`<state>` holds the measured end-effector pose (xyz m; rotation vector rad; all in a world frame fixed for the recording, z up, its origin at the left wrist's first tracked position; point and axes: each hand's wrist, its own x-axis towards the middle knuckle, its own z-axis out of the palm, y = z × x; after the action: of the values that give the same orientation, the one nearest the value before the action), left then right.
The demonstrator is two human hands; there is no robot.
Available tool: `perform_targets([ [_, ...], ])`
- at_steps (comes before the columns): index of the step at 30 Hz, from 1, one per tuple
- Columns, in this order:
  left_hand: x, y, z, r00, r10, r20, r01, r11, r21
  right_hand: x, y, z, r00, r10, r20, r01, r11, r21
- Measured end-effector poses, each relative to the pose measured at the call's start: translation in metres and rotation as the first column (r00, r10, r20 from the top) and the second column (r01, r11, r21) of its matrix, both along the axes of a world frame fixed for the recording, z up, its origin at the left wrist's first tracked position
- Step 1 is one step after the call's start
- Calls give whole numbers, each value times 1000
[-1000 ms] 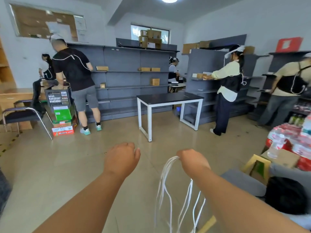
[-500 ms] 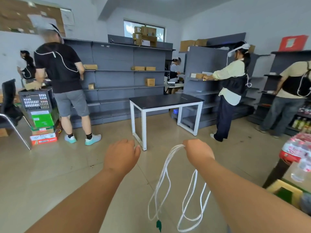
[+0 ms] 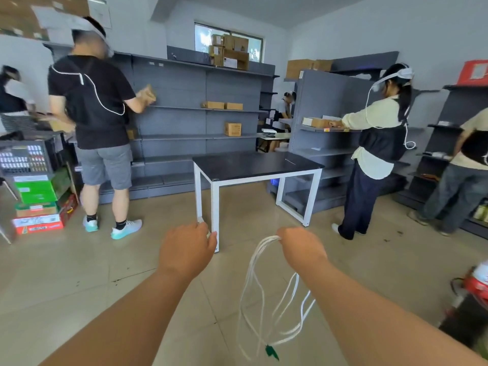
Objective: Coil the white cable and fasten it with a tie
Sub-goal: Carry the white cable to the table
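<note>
The white cable (image 3: 253, 294) hangs in several long loops from my right hand (image 3: 301, 249), which is shut on the top of the bundle. A small green tie (image 3: 272, 351) dangles at the bottom of the loops, near the frame's lower edge. My left hand (image 3: 188, 249) is held out at the same height, about a hand's width left of the cable and apart from it. Its fingers are curled into a fist, and I see nothing in it from behind.
A dark-topped table with white legs (image 3: 256, 178) stands just ahead. Grey shelves (image 3: 184, 114) line the back wall. One person (image 3: 97, 107) stands at left, another (image 3: 377, 143) at right. Stacked boxes (image 3: 37, 204) sit at left, bottled goods (image 3: 472, 286) at right.
The view has moved closer to the table and tilted down. The cable's hanging loops and the green tie have come fully into view. Both hands keep their grip and spacing.
</note>
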<state>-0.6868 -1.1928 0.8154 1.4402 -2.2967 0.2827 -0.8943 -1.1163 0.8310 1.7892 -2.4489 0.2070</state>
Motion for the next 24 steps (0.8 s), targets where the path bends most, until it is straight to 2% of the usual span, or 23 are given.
perform_targets([
  [12, -117, -178, -21, 997, -72, 40, 72, 997, 3, -97, -167, -10, 995, -95, 25, 95, 996, 2],
  [20, -194, -333, 5, 990, -134, 37, 136, 988, -68, -166, -314, -13, 991, -124, 47, 123, 992, 33],
  [24, -227, -391, 14, 985, -150, 85, 158, 983, -89, -204, -364, -7, 984, -164, 69, 166, 986, -30],
])
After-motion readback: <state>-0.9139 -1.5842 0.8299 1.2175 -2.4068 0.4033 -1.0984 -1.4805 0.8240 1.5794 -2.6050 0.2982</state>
